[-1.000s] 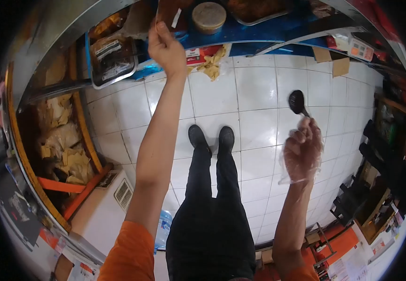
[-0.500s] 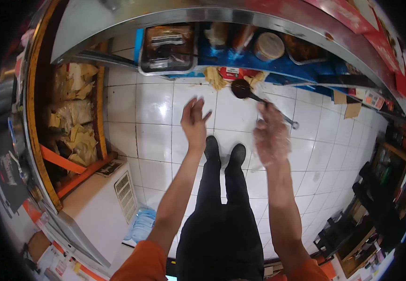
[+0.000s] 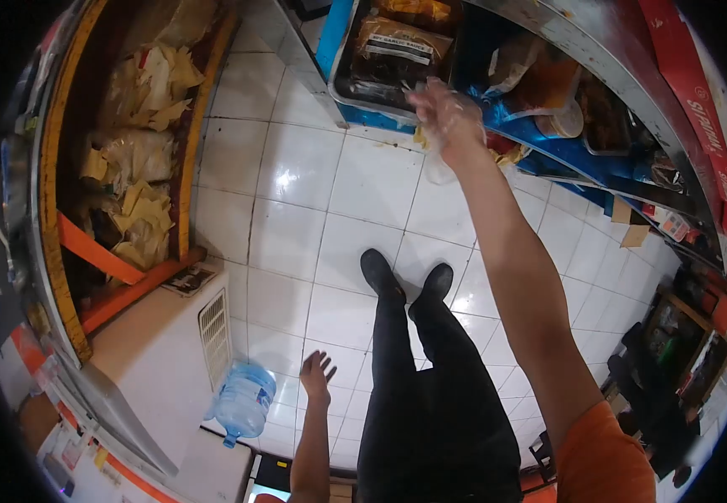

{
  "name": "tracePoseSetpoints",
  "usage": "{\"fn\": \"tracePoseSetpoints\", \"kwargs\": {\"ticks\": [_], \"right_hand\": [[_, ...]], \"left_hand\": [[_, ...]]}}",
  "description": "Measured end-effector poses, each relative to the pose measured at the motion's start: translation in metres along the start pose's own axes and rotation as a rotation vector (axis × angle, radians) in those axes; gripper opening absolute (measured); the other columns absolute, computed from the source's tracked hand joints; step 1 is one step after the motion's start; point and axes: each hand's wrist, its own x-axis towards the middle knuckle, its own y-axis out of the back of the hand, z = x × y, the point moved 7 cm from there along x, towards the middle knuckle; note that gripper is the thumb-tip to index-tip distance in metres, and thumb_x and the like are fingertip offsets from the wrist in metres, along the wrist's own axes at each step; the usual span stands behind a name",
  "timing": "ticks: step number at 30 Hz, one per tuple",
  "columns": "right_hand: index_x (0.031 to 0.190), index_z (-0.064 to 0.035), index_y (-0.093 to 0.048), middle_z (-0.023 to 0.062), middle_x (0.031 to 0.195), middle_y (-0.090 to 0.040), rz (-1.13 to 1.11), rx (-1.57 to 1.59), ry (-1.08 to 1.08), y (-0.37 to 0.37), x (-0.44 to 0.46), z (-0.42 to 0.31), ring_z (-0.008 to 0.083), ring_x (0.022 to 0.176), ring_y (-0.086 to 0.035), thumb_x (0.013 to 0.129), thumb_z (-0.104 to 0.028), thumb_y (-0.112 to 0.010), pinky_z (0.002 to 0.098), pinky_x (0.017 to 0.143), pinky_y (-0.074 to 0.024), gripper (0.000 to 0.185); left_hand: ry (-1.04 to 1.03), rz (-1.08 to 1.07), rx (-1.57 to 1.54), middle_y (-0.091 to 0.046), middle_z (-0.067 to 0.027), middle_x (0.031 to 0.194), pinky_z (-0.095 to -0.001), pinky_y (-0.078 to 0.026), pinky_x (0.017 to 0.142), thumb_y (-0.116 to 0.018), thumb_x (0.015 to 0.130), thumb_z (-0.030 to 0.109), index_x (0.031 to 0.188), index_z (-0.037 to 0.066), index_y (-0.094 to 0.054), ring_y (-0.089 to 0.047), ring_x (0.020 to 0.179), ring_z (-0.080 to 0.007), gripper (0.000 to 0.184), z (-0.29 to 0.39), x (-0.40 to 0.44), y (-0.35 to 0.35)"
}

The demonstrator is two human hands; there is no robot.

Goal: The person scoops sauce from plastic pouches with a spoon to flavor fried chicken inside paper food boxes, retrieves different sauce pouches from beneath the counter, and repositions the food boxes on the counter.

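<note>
My right hand (image 3: 449, 117), in a clear plastic glove, reaches to the front right edge of a metal tray (image 3: 373, 104). In that tray lies a labelled packet of dark sauce (image 3: 401, 49), with an orange packet behind it. The fingers are blurred at the tray's rim, and whether they grip anything is unclear. The black ladle cannot be made out. Low in the view, my left hand (image 3: 317, 377) hangs bare over the floor tiles, fingers apart and holding nothing.
Right of the tray, a blue shelf (image 3: 518, 130) bears bagged sauce, a round tub (image 3: 561, 120) and another tray. At left stands a rack (image 3: 200, 142) of wrappers. Below it are a white appliance (image 3: 158, 352) and a blue water jug (image 3: 244, 402). A metal edge overhangs the shelf.
My right hand has moved up to the tray, and the ladle seen in it before no longer shows clearly. My left hand has dropped from the shelf, and the view has shifted left.
</note>
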Motion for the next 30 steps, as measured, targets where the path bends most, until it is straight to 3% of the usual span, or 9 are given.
{"fn": "tracePoseSetpoints", "kwargs": {"ticks": [2, 3, 6, 10, 17, 20, 26, 28, 30], "right_hand": [[0.106, -0.0003, -0.067, 0.0109, 0.094, -0.074, 0.038, -0.320, 0.031, 0.009, -0.022, -0.014, 0.0086, 0.064, -0.056, 0.095, -0.027, -0.061, 0.0249, 0.051, -0.0446, 0.029], [0.114, -0.0009, -0.066, 0.0138, 0.102, -0.073, 0.033, -0.684, 0.306, 0.013, -0.018, -0.029, 0.0167, 0.078, -0.065, 0.094, -0.025, -0.059, 0.0314, 0.068, -0.0527, 0.032], [0.118, -0.0059, -0.064, 0.0160, 0.114, -0.068, 0.199, -1.245, 1.182, -0.012, -0.043, -0.058, 0.0324, 0.101, -0.067, 0.091, -0.021, -0.060, 0.0392, 0.088, -0.0532, 0.031], [0.131, -0.0166, -0.058, 0.0141, 0.130, -0.060, 0.055, -1.581, 0.861, -0.034, 0.003, -0.040, 0.0317, 0.118, -0.057, 0.092, -0.022, -0.057, 0.0402, 0.102, -0.0463, 0.039], [0.130, -0.0174, -0.061, 0.0149, 0.128, -0.062, -0.045, -1.666, 0.625, -0.033, -0.024, -0.046, 0.0328, 0.117, -0.059, 0.095, -0.025, -0.057, 0.0403, 0.100, -0.0488, 0.036], [0.129, -0.0141, -0.062, 0.0167, 0.128, -0.062, -0.063, -1.657, 0.735, -0.026, -0.022, -0.028, 0.0335, 0.116, -0.060, 0.095, -0.028, -0.059, 0.0402, 0.099, -0.0494, 0.037], [0.103, -0.0068, -0.072, 0.0158, 0.101, -0.071, -0.085, -1.143, 1.090, -0.013, -0.155, -0.056, 0.0321, 0.089, -0.070, 0.088, -0.021, -0.067, 0.0390, 0.080, -0.0577, 0.021], [0.097, -0.0049, -0.073, 0.0147, 0.097, -0.073, -0.079, -0.887, 1.074, -0.006, -0.195, -0.096, 0.0261, 0.083, -0.071, 0.087, -0.019, -0.069, 0.0344, 0.076, -0.0578, 0.018], [0.094, -0.0037, -0.074, 0.0144, 0.095, -0.073, -0.060, -0.610, 1.035, 0.008, -0.224, -0.139, 0.0211, 0.079, -0.072, 0.088, -0.018, -0.071, 0.0305, 0.074, -0.0572, 0.016]], "left_hand": [[0.048, -0.022, 0.018, -0.061, -0.0165, 0.125, -0.0431, -0.057, 0.086, -0.054, 0.099, 0.024, 0.132, -0.001, -0.050, -0.061, 0.113, -0.0295, 0.041, -0.014, -0.004, 0.014], [0.074, -0.031, 0.015, -0.061, -0.0163, 0.125, -0.0430, -0.058, 0.085, -0.053, 0.099, 0.023, 0.131, -0.001, -0.050, -0.061, 0.113, -0.0294, 0.041, -0.020, -0.007, 0.012], [0.068, -0.123, 0.072, -0.061, -0.0159, 0.125, -0.0423, -0.058, 0.085, -0.054, 0.099, 0.023, 0.130, -0.001, -0.051, -0.062, 0.112, -0.0293, 0.039, -0.027, -0.015, 0.005], [0.080, -0.209, 0.078, -0.061, -0.0169, 0.124, -0.0438, -0.058, 0.086, -0.055, 0.099, 0.023, 0.130, 0.000, -0.052, -0.063, 0.111, -0.0311, 0.038, -0.025, -0.021, -0.013], [0.066, -0.234, 0.082, -0.062, -0.0165, 0.123, -0.0405, -0.057, 0.086, -0.054, 0.100, 0.023, 0.128, 0.000, -0.053, -0.064, 0.109, -0.0291, 0.036, -0.022, -0.033, -0.020], [0.075, -0.234, 0.111, -0.062, -0.0164, 0.123, -0.0400, -0.057, 0.085, -0.055, 0.100, 0.023, 0.128, -0.001, -0.053, -0.064, 0.109, -0.0288, 0.037, -0.023, -0.033, -0.012], [0.106, -0.337, 0.165, -0.060, -0.0137, 0.129, -0.0457, -0.048, 0.095, -0.057, 0.098, 0.025, 0.132, 0.005, -0.054, -0.061, 0.114, -0.0298, 0.039, -0.038, -0.061, -0.007], [0.109, -0.500, 0.408, -0.066, -0.0107, 0.122, -0.0324, -0.048, 0.088, -0.062, 0.094, 0.028, 0.124, 0.005, -0.064, -0.062, 0.108, -0.0209, 0.037, -0.073, -0.066, 0.000], [-0.041, -0.448, 0.768, -0.073, -0.0124, 0.098, -0.0327, -0.051, 0.082, -0.072, 0.086, 0.035, 0.107, 0.003, -0.072, -0.068, 0.090, -0.0224, 0.038, -0.060, -0.079, -0.002]]}}
